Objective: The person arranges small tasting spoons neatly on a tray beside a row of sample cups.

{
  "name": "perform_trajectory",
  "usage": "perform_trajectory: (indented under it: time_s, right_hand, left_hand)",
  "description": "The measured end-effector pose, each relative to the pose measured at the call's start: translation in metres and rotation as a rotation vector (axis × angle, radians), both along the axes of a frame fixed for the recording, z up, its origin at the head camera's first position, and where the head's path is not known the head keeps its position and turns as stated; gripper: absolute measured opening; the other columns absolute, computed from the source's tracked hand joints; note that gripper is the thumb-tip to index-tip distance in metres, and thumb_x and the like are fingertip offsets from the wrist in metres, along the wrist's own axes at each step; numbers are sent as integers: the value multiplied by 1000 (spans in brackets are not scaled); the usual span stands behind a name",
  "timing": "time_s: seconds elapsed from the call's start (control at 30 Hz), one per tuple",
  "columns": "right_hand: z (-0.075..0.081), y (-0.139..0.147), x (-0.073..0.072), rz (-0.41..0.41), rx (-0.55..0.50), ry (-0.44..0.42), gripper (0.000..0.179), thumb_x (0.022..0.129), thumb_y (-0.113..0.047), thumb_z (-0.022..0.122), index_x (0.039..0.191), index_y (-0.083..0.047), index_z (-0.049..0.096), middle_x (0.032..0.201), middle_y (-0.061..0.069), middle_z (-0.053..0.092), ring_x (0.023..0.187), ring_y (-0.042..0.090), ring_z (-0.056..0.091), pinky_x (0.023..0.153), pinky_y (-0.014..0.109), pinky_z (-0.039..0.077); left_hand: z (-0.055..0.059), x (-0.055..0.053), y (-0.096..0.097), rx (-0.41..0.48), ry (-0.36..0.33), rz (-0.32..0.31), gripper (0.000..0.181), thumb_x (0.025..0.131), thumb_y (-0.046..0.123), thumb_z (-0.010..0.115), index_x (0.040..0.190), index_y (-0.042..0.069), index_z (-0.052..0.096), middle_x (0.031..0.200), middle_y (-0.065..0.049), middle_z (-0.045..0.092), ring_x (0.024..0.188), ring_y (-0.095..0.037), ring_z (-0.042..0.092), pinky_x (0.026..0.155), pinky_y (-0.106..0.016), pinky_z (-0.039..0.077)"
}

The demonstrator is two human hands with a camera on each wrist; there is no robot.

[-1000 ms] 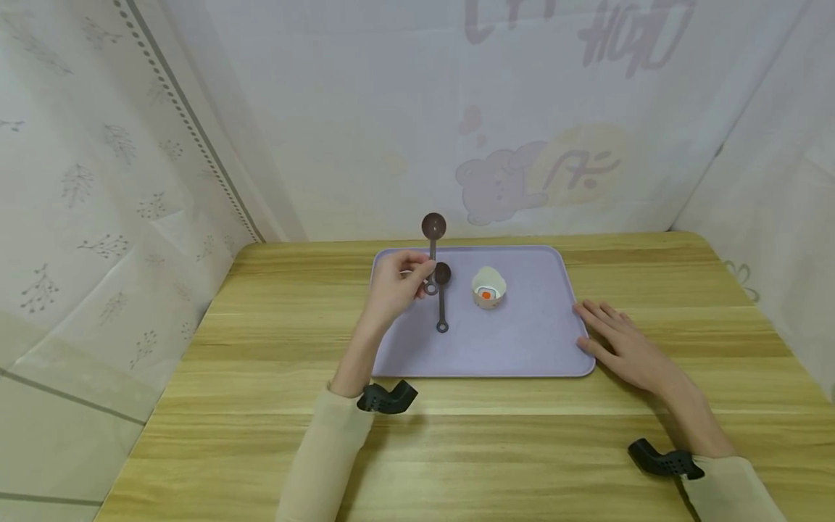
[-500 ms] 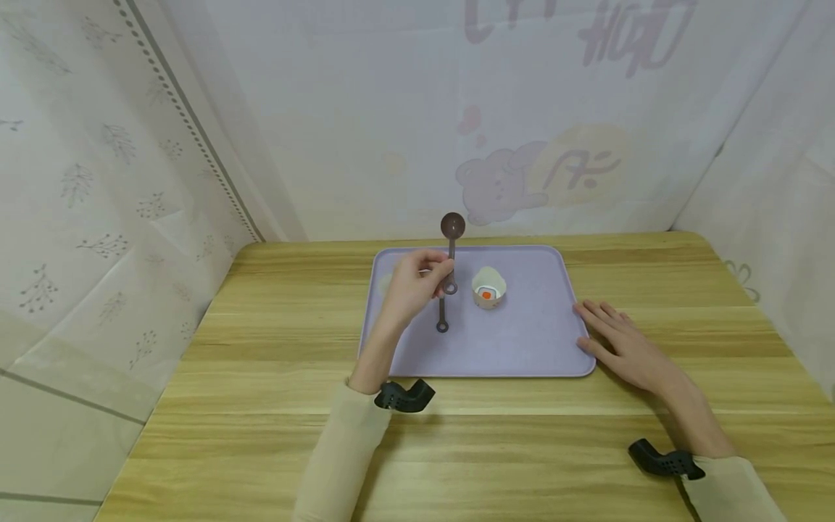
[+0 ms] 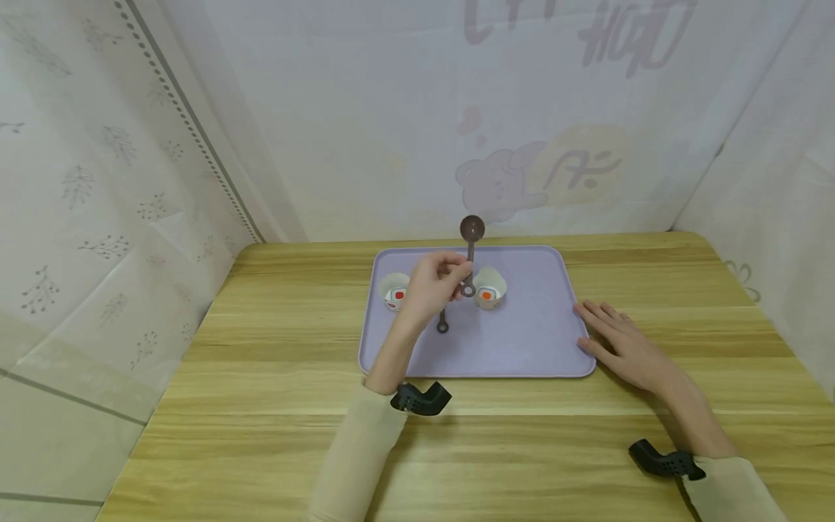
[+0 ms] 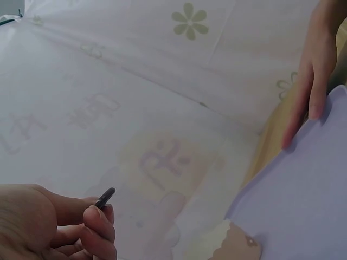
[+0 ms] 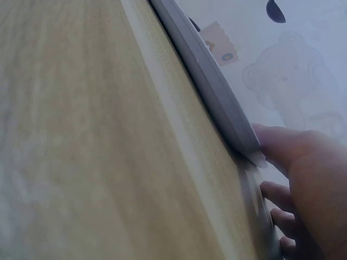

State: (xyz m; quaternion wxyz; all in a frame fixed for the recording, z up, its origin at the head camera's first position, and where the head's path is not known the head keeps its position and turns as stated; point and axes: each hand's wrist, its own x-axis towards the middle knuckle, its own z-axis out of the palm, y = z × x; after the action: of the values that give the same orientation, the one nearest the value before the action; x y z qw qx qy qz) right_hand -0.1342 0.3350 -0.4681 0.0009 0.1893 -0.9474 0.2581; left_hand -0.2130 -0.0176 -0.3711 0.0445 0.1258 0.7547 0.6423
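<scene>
My left hand pinches the handle of a dark brown measuring spoon above the tray, bowl end up. Beneath that hand a smaller measuring spoon lies on the tray, its bowl hidden. Just right of the held spoon stands a paper cup with an orange-marked piece inside. Another paper cup, holding a red-marked piece, is at the left, partly covered by the hand. My right hand rests with extended fingers against the right edge of the lilac tray; the right wrist view shows its thumb at the tray rim.
The tray lies on a wood-grain table. Behind the table hangs a pale printed curtain, with another patterned curtain on the left. A black wrist mount sits on the left sleeve.
My left hand has moved right with the measuring spoon, from above the tray's left side to beside the orange-marked cup. The left cup has come into view. The right hand stays put.
</scene>
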Motion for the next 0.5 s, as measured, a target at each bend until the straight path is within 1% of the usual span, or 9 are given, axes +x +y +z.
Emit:
perform_trajectory:
  time_s: [0.17, 0.27, 0.37, 0.47, 0.5]
  right_hand:
    - [0, 1, 0, 4, 3, -3, 64, 104, -32, 57, 159, -12, 32, 160, 25, 28, 148, 49, 16, 121, 57, 5]
    - [1, 0, 0, 5, 0, -8, 64, 104, -32, 58, 159, -12, 32, 160, 25, 28, 148, 50, 16, 120, 58, 6]
    - [2, 0, 0, 13, -1, -8, 64, 104, -32, 58, 159, -12, 32, 160, 25, 28, 147, 50, 16, 120, 58, 6]
    - [3, 0, 0, 13, -2, -7, 64, 104, -32, 58, 159, -12, 32, 160, 25, 28, 147, 50, 17, 120, 58, 6]
    - [3, 0, 0, 12, -2, -8, 64, 104, -32, 58, 159, -12, 32, 160, 25, 28, 147, 50, 17, 120, 58, 6]
  left_hand:
    - [-3, 1, 8, -15, 21, -13, 18, 99, 12, 67, 109, -3, 68, 81, -7, 66, 54, -13, 56, 55, -27, 48]
    - [-5, 1, 13, -21, 34, -17, 20, 99, 13, 67, 110, -4, 68, 81, -8, 66, 53, -14, 57, 55, -26, 49]
    - [-7, 1, 18, -4, 40, -19, 20, 99, 11, 67, 109, -6, 68, 83, -9, 66, 52, -12, 56, 54, -22, 49]
    - [-9, 1, 22, 10, 42, -24, 20, 99, 10, 67, 109, -7, 67, 83, -10, 67, 54, -23, 59, 53, -21, 48]
    - [-10, 0, 24, 12, 43, -23, 20, 99, 10, 67, 109, -7, 67, 83, -10, 67, 54, -25, 60, 53, -21, 48]
